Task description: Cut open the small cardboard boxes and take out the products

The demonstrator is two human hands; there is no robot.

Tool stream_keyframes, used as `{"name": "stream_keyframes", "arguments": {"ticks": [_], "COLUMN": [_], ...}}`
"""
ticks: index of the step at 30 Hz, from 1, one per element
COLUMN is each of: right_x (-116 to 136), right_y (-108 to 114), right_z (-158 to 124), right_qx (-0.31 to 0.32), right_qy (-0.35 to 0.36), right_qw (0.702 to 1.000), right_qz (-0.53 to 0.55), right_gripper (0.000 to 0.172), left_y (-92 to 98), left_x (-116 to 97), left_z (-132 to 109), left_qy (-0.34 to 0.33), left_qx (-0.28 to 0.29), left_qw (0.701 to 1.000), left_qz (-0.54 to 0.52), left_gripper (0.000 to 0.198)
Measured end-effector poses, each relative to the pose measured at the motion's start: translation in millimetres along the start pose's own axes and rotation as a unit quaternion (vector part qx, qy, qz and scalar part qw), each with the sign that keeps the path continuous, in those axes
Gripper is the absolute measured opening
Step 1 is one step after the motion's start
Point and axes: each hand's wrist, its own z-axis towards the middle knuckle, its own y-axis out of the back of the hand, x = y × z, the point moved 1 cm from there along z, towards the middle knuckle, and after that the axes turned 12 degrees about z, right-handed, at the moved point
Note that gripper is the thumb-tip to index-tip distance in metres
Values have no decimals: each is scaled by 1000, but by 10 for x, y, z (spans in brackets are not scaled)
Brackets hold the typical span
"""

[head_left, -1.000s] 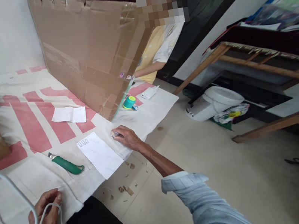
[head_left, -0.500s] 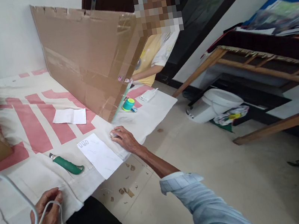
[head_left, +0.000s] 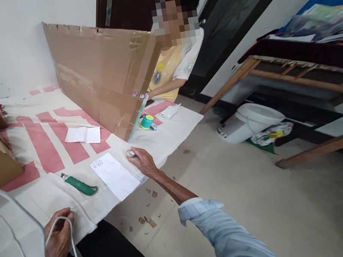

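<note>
White, thin rubbery cable [head_left: 24, 208] arcs over the red-striped white cloth [head_left: 40, 145] into the person's left hand [head_left: 58, 244], whose fingers are curled round 1 loop of it at the cloth's near edge. It looks light and limp, likely to slide unless taken where it bends.

The right hand [head_left: 144, 162] stretches out to the far corner of a white paper sheet [head_left: 116, 182], fingertips pinched on a small shiny object [head_left: 130, 154] resting on the cloth. I'd guess it is hard, light and slick, best nipped by its sides.

A green-handled utility knife [head_left: 81, 186] lies between the 2 hands. Beyond, another person in a yellow shirt [head_left: 164, 66] props up a large brown cardboard sheet [head_left: 101, 74], with a teal roll [head_left: 147, 121] beside it.
</note>
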Motion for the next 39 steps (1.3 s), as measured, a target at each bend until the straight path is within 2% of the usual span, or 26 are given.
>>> {"name": "stream_keyframes", "arguments": {"ticks": [3, 7, 11, 14, 16, 19, 22, 24, 29, 33, 36, 39], "right_x": [52, 114, 226, 419, 588, 837, 1008, 1074, 1165, 1197, 1135, 967], "right_y": [-10, -4, 33, 57, 47, -14, -102, -155, -263, -321, -287, -179], "right_z": [13, 36, 4, -124, -260, -488, -667, -734, -773, -771, -699, -502], "right_qx": [-5, -23, -67, -95, -76, -6, 53, 65, 49, 23, -10, -53], "right_qy": [10, 16, 26, 63, 92, 113, 91, 69, 34, 35, 41, 29], "right_qw": [1000, 999, 997, 993, 993, 994, 994, 994, 996, 997, 999, 998], "right_qz": [4, 15, 18, 16, 18, -1, -37, -56, -70, -58, -33, -18], "right_gripper": [47, 44, 43, 40, 38, 34, 32, 32, 32, 30, 33, 36], "left_y": [16, 33, 61, 130, 194, 283, 334, 349, 375, 422, 484, 559], "left_x": [-88, -107, -78, -77, -81, -66, -15, 24, 49, 24, 28, 60], "left_z": [1, -21, -99, -184, -239, -307, -354, -375, -413, -459, -502, -551], "left_qy": [44, 62, 12, -30, -48, -65, -97, -119, -135, -128, -131, -128], "left_qx": [34, -2, -22, -40, -46, -51, -73, -84, -67, -73, -91, -105], "left_qw": [996, 992, 995, 997, 997, 997, 992, 988, 986, 987, 985, 984], "left_qz": [-74, -110, -96, -65, -32, 9, 35, 47, 66, 63, 65, 67], "left_gripper": [41, 46, 42, 35, 33, 30, 27, 27, 25, 26, 25, 25]}}
